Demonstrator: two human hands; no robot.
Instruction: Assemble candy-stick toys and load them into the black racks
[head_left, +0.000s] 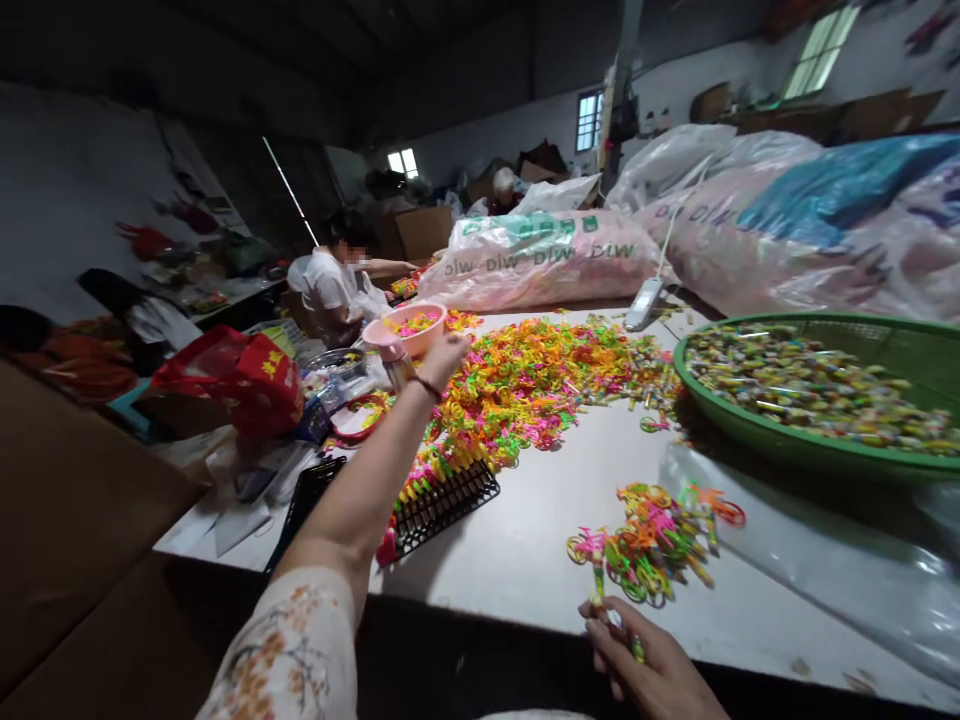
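One colourful toy juts beyond the pinching right hand, the grip of the left hand unclear.

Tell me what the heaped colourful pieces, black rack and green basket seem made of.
Colourful pieces: probably moulded plastic, given bright solid colours and thin loops; finish too small to judge.
Black rack: likely hard plastic, slightly shiny, with a regular grid of openings; painted metal remains possible.
Green basket: apparently semi-gloss plastic, judging by its smooth rim and perforated wall.
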